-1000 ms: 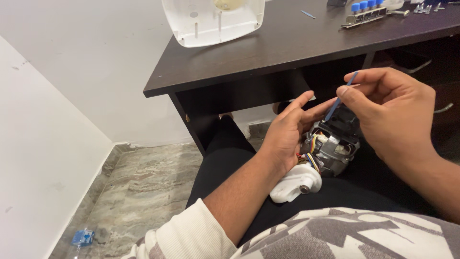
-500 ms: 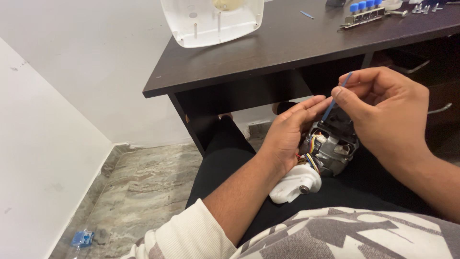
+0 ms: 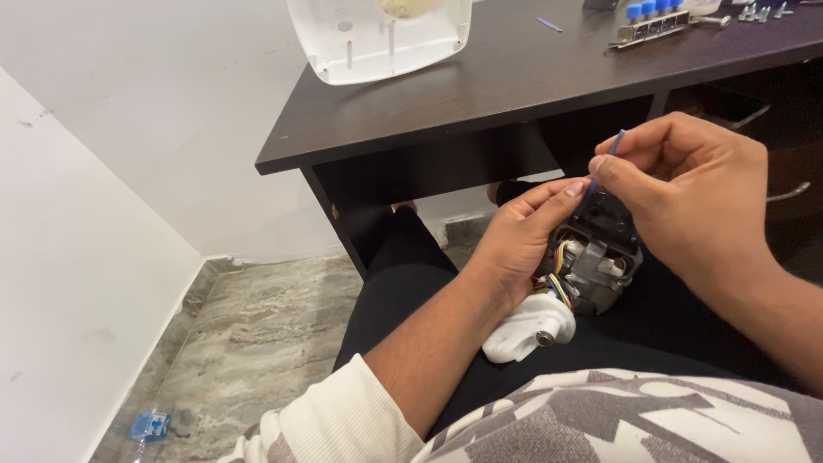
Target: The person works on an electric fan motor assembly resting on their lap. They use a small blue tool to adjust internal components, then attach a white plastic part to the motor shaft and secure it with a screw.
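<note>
While we sit with the work in our lap, a small blue object (image 3: 151, 425) lies far left on the marbled floor (image 3: 257, 343), close to the white wall (image 3: 77, 283). Further right, our left hand (image 3: 523, 244), coming out of a cream sleeve (image 3: 343, 411), cups the near side of a small electric motor (image 3: 596, 257), its fingers stretched out and close together, the fingertips (image 3: 570, 189) reaching up to the motor's black top. Below that hand a white plastic end piece (image 3: 527, 330) sticks out of the motor and rests on our dark trousers (image 3: 403, 283); a bundle of coloured wires (image 3: 557, 274) shows between the palm and the grey metal body. Our right hand (image 3: 686, 201) hovers over the motor's top, thumb and forefinger pinching a thin blue rod (image 3: 604, 163) that slants up from the black top, just beside the left fingertips. Whether its lower end touches the motor we cannot tell.

Above all this stands a dark brown desk (image 3: 514, 86). On its left part lies a white plastic housing (image 3: 381, 39), open side up; further right a small blue sliver (image 3: 547, 24), then a metal strip with blue knobs (image 3: 651, 21), and some screws (image 3: 759, 12) at the far right edge.
</note>
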